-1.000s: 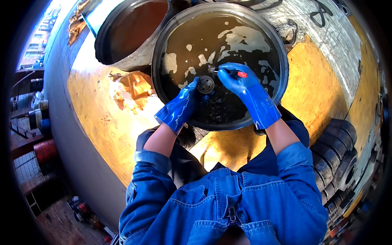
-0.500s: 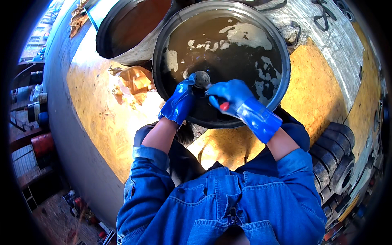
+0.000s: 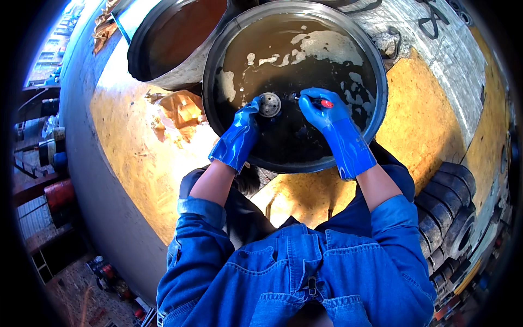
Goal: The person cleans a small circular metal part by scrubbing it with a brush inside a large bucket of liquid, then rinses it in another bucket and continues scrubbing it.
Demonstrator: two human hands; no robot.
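Both my hands wear long blue rubber gloves and are above a wide round tub [image 3: 376, 65] of murky brown liquid with pale foam. My left hand [image 3: 246, 126] pinches the edge of a round grey metal part [image 3: 269, 104], whose face shows small holes. Closed around a slim tool with a red handle [image 3: 327, 103], my right hand [image 3: 327, 115] is to the right of the part and apart from it. The tool's working end points left toward the part; it is too small and dark to name its kind.
A second tub [image 3: 180, 76] with reddish-brown liquid stands at the far left, against the first. Crumpled brown paper [image 3: 182, 111] lies on the yellowish floor beside them. Stacked black ring-shaped parts [image 3: 447, 201] are to my right. A dark strap [image 3: 433, 22] lies at the far right.
My right hand has moved right and slightly away from me with the red-handled tool, off the metal part. The part's holed face now shows more fully; my left hand stays nearly in place.
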